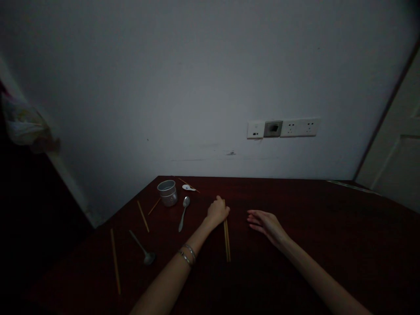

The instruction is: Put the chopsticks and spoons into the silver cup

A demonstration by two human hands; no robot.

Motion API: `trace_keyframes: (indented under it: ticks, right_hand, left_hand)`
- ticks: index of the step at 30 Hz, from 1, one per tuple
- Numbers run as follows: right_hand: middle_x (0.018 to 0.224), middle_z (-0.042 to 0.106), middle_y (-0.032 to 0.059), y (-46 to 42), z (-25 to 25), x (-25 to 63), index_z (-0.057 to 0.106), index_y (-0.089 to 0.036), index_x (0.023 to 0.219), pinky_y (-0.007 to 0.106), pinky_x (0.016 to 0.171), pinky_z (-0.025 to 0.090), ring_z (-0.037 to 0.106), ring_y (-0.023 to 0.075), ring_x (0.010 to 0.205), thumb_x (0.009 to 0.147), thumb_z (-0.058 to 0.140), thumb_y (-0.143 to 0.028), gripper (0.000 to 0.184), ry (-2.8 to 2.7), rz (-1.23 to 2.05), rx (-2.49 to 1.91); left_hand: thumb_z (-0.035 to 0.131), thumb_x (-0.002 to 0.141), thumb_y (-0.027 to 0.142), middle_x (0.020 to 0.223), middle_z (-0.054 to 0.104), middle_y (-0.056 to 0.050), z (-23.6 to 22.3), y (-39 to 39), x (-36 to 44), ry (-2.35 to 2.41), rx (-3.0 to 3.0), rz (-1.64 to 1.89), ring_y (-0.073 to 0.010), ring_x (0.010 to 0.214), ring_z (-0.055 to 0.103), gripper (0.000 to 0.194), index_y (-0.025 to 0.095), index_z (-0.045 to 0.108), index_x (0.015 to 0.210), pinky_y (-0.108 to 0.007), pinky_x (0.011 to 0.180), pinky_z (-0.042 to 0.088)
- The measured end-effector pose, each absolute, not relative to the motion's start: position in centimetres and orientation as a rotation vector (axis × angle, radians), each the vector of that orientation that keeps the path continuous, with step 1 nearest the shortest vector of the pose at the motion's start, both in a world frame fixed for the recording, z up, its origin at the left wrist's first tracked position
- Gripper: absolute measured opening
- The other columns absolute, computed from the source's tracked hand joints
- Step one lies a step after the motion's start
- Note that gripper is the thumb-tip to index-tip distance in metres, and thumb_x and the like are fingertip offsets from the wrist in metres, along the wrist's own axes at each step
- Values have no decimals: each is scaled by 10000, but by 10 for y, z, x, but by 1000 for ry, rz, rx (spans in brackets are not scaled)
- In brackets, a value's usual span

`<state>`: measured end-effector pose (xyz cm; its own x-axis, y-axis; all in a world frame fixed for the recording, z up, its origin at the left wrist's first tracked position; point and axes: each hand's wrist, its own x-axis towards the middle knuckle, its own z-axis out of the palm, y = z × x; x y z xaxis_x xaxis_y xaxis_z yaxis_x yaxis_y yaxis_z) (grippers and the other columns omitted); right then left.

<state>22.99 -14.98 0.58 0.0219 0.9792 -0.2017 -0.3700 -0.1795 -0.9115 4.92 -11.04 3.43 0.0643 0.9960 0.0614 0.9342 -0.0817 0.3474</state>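
My left hand (pixel 218 212), with two bracelets on its wrist, is closed round the upper end of a pair of chopsticks (pixel 227 243). The pair lies side by side, pointing towards me on the table. To the right of them, my right hand (pixel 265 224) is open with its fingers stretched to the left and nothing in it. Left of my left hand lies a metal spoon (pixel 184 213), bowl end away from me. Beyond it is a small white soup spoon (pixel 188 187) beside a thin stick. A metal cup (pixel 169 199) stands upright nearby.
On the left of the dark red table (pixel 295 197) lie a ladle (pixel 148 257), a long chopstick (pixel 115 262), a shorter stick (pixel 143 216) and another thin stick (pixel 154 206) near the cup. A wall with sockets (pixel 290 127) stands behind.
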Motion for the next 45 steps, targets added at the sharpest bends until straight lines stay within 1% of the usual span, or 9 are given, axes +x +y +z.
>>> trace_keyframes:
  ticks: [6, 12, 17, 23, 27, 31, 36, 40, 45]
  right_hand:
    - [709, 667, 90, -151, 8, 231, 674, -108, 748, 270, 615, 548, 645, 163, 664, 700, 607, -159, 97, -796, 1469, -1113]
    - [737, 675, 101, -151, 6, 232, 674, -110, 746, 266, 619, 550, 648, 168, 671, 693, 605, -159, 99, -810, 1468, -1158]
    - [765, 678, 111, -149, 1, 234, 675, -122, 757, 273, 650, 552, 650, 184, 716, 659, 621, -190, 131, -858, 1456, -1134]
    - [702, 672, 107, -151, 4, 233, 655, -154, 667, 308, 651, 549, 653, 223, 709, 557, 655, -230, 133, -913, 1423, -1140]
    - [608, 656, 96, -153, 9, 230, 642, -202, 606, 317, 582, 537, 653, 254, 687, 543, 636, -262, 88, -997, 1358, -1211]
    - [562, 644, 69, -156, 19, 214, 674, -169, 669, 299, 478, 488, 621, 229, 561, 547, 618, -307, 193, -1339, 1150, -1385]
    - [716, 687, 68, -170, 47, 165, 709, -178, 753, 269, 603, 452, 614, 200, 651, 650, 562, -315, 225, -1882, 702, -1148]
    - [732, 673, 71, -181, 79, 111, 696, -169, 813, 262, 631, 416, 594, 174, 645, 733, 494, -270, 240, -2183, 560, -970]
    - [737, 656, 65, -183, 94, 39, 662, -152, 834, 232, 608, 388, 587, 146, 648, 781, 427, -197, 245, -2412, 487, -830]
  left_hand:
    - [418, 805, 270, 1006, 615, -191, 52, -118, 50, 1984, 2165, 465, -305, 952, 594, 344, 96, 388, 1101, -370, 748, 448]
    - [420, 792, 209, 999, 617, -159, 87, -135, 58, 1920, 2214, 610, -274, 929, 597, 313, 131, 385, 1093, -349, 757, 438]
    - [424, 791, 231, 934, 630, -109, 120, -165, 67, 1736, 2301, 802, -231, 843, 604, 314, 157, 387, 1094, -332, 726, 437]
    - [425, 810, 310, 820, 634, -20, 161, -227, 73, 1321, 2356, 998, -156, 711, 583, 311, 204, 401, 1101, -280, 652, 438]
    - [441, 790, 241, 790, 628, -26, 179, -263, 60, 1266, 2444, 944, -140, 660, 570, 360, 193, 391, 1143, -272, 640, 436]
    - [429, 761, 164, 757, 619, -46, 181, -280, 30, 1385, 2539, 887, -150, 648, 567, 375, 171, 414, 1135, -275, 621, 426]
    - [398, 724, 102, 712, 602, -16, 166, -281, -28, 1505, 2606, 863, -126, 601, 541, 284, 185, 486, 981, -244, 583, 391]
    - [384, 725, 112, 678, 575, -4, 152, -269, -87, 1745, 2599, 949, -113, 577, 518, 160, 192, 498, 805, -233, 581, 371]
    - [413, 690, 136, 667, 563, 3, 135, -251, -161, 2222, 2371, 839, -134, 596, 524, 131, 192, 485, 783, -235, 569, 350]
